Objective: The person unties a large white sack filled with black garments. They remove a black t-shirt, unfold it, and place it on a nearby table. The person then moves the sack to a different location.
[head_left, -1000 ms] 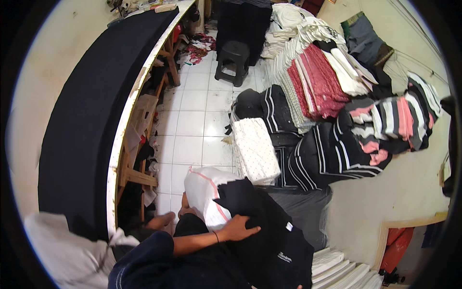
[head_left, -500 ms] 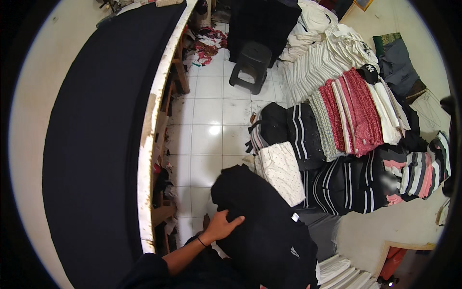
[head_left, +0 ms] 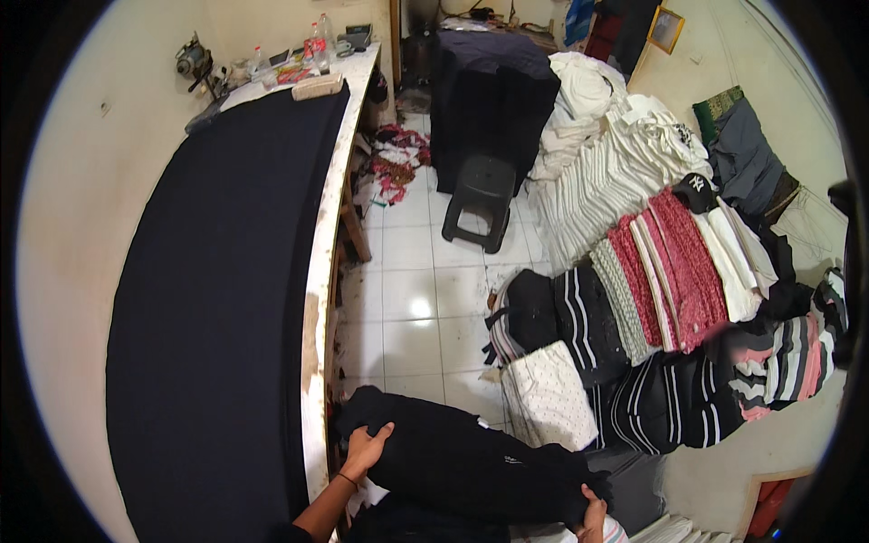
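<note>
A: Head view: the black garment bundle (head_left: 462, 457), a second ago gathered under one hand, is now stretched sideways between the left hand (head_left: 367, 450) and the right hand (head_left: 593, 513), beside the long table (head_left: 319, 299).

B: So it is being lifted clear. The left fingers are curled over its near-left end; the right hand is cut off at the lower edge, its grip mostly hidden by cloth.
</note>
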{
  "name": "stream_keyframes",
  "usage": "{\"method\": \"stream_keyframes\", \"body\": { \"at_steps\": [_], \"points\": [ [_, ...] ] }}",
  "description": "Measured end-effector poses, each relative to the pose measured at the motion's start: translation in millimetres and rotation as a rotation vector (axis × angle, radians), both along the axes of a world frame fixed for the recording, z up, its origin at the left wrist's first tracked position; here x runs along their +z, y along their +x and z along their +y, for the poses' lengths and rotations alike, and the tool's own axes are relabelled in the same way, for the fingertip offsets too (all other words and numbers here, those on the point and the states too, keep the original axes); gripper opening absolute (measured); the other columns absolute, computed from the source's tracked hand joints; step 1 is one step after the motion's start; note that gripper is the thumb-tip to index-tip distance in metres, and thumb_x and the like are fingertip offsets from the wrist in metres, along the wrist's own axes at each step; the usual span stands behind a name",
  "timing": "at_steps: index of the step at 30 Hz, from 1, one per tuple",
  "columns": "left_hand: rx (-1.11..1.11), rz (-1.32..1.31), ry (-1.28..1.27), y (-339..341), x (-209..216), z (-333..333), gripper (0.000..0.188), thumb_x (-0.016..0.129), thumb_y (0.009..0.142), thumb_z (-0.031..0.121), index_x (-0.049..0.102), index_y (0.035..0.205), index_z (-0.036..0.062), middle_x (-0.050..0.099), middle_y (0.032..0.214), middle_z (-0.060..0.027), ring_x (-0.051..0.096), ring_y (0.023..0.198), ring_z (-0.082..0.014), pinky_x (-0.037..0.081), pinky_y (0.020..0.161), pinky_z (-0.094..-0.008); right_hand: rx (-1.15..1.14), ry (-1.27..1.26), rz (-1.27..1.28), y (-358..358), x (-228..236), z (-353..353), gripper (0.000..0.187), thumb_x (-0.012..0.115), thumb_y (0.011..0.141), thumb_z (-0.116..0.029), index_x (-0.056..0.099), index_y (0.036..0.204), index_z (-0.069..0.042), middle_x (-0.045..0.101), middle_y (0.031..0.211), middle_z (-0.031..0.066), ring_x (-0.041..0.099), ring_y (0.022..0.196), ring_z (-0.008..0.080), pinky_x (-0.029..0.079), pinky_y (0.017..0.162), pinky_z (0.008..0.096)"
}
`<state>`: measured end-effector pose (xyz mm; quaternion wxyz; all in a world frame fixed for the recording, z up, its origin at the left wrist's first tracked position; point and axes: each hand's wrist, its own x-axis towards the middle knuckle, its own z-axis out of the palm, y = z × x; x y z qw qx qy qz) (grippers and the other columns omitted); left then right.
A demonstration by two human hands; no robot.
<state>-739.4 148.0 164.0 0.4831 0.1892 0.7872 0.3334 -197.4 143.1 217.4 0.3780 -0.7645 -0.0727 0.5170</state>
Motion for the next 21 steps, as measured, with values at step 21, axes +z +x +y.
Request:
{"method": "stream_keyframes", "body": {
  "at_steps": [21],
  "points": [
    [0.008, -0.347, 0.558, -252.6, 157.2, 702.3, 0.045, 0.08, 0.105, 0.034, 0.073, 0.12, -0.007, 0.077, 0.112, -0.0087, 0.071, 0.098, -0.0146, 0.059, 0.086, -0.0314, -0.1, 0.54, 0.137, -272.7, 159.8, 672.5, 0.063, 0.084, 0.092, -0.037, 0.071, 0.143, -0.004, 0.075, 0.139, 0.0135, 0.074, 0.122, 0.0333, 0.064, 0.103, 0.0459]
  ]
}}
